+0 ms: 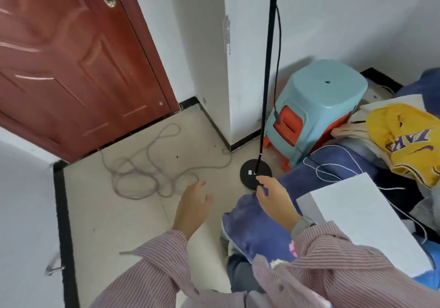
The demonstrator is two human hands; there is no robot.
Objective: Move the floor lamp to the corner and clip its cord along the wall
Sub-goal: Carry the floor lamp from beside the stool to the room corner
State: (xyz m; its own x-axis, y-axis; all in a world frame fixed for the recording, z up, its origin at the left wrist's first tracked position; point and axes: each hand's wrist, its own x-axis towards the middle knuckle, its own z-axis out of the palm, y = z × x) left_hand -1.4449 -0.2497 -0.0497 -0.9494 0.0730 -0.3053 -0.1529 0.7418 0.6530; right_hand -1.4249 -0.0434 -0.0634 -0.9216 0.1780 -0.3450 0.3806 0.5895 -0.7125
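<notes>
Head view: slim black floor lamp pole (269, 69) stands on its round black base (256, 173) at 12 o'clock, beside the white wall corner. Thin black cord (277, 64) hangs along the pole. My right hand (273, 197) pinches something dark near the base; left hand (192, 204) spread, empty. Judged top-heavy, stiff; I'd grip the pole mid-height. Lamp head cut off; cord's lower run unclear.

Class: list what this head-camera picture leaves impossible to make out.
- Lamp pole: its top is cut off by the frame's upper edge.
- Lamp base: near rim hidden behind the right hand.
- Grey cord: its ends are untraceable in the tangle.
</notes>
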